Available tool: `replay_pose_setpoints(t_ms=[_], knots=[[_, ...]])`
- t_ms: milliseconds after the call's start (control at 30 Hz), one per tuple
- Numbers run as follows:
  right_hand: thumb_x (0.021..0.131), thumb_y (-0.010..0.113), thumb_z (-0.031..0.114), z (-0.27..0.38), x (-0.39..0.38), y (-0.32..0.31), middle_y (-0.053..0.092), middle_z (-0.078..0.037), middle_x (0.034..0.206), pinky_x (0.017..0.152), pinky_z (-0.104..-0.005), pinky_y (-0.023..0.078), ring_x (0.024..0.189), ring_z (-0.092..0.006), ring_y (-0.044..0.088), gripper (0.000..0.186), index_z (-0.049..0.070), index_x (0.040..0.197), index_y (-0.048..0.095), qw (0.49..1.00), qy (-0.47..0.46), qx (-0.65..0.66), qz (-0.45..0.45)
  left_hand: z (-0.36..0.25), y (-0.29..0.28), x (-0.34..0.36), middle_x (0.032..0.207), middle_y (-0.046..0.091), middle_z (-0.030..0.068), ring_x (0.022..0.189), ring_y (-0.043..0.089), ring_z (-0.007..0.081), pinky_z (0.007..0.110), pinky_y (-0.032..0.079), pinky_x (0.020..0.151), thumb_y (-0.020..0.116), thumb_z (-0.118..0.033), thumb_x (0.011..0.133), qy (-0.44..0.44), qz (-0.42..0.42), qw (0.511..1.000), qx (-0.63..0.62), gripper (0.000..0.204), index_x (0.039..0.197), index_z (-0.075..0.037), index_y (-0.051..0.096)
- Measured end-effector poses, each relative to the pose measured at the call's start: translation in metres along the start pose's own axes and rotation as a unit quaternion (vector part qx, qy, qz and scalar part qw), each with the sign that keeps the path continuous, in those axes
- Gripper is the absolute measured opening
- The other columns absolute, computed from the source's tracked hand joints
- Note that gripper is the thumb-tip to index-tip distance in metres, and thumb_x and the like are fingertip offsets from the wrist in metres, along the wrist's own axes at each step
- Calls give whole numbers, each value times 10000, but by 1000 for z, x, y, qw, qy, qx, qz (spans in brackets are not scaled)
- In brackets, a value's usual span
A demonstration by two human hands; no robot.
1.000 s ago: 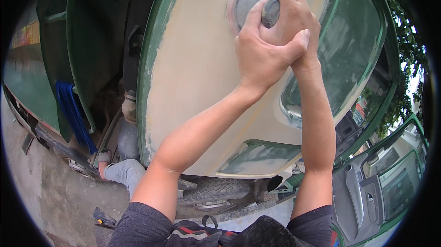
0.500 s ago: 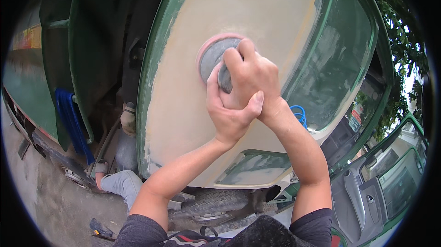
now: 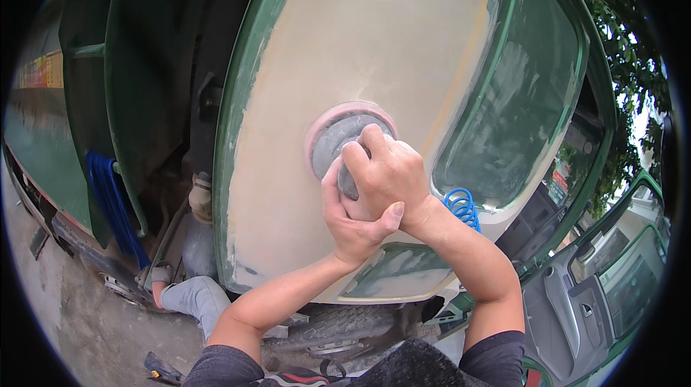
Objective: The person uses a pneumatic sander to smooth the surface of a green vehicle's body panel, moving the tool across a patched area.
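Observation:
A round grey sander [image 3: 333,141] with a pink disc lies flat against a beige, filler-coated green vehicle panel [image 3: 324,48]. My right hand [image 3: 392,174] is closed around the sander's grip, knuckles up. From below, my left hand [image 3: 353,225] wraps the grip and the heel of my right hand, its thumb by the right wrist. Part of the grip is hidden under my fingers. A coiled blue hose [image 3: 462,208] shows beside my right forearm.
A green recessed panel [image 3: 515,92] borders the beige area on the right. Below is a tyre [image 3: 335,326]. An open vehicle door [image 3: 576,300] stands lower right. At lower left, another person's light trouser leg [image 3: 194,299] and gloved hand [image 3: 161,273] show near blue straps [image 3: 115,200].
Both hands have brought the sander down the panel, toward me. It stays against the surface. More of the coiled blue hose shows.

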State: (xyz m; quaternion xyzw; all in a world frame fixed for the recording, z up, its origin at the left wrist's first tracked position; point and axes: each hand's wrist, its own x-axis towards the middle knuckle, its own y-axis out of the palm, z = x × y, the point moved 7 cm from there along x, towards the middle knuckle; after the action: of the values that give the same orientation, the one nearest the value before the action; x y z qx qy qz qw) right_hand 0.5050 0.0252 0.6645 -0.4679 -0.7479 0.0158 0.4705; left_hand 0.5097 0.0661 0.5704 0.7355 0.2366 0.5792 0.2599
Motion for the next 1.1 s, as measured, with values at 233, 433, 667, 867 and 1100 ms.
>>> replay_pose_setpoints(t_ms=[233,433,667,867,1100], knots=[[686,771,209,-81,63,-59,581,-140,909,573,-462,544,702,-374,680,335,76,906,557,986,103,-68,-110,-11,81,99,1247,630,154,1178,623,230,367,527,1010,891,-287,765,-83,118,989,28,858,1421,57,458],[652,773,219,-9,-4,-8,542,-108,857,538,-397,529,638,-312,655,309,97,835,556,999,11,-16,-35,-6,22,1,1249,631,151,1155,632,216,359,537,992,896,-274,767,-9,-53,993,102,855,1419,63,457],[668,798,257,-92,61,-60,616,-144,943,575,-456,550,708,-388,686,393,52,910,566,984,113,-67,-117,-5,84,104,1324,629,202,1161,666,254,379,555,999,918,-345,735,-59,125,989,45,948,1440,64,433],[633,745,192,1,-9,-3,530,-114,839,498,-385,485,599,-288,619,311,92,858,555,999,17,14,-35,4,-9,-9,1315,581,176,1185,625,226,372,551,976,952,-394,728,36,7,999,28,1051,1470,49,354],[624,824,220,-24,-30,-14,540,-96,884,528,-398,520,649,-288,645,395,112,898,561,995,86,36,-37,-48,-34,-59,1156,723,233,826,717,159,281,569,689,805,-172,916,-328,147,922,141,782,1523,37,359]])
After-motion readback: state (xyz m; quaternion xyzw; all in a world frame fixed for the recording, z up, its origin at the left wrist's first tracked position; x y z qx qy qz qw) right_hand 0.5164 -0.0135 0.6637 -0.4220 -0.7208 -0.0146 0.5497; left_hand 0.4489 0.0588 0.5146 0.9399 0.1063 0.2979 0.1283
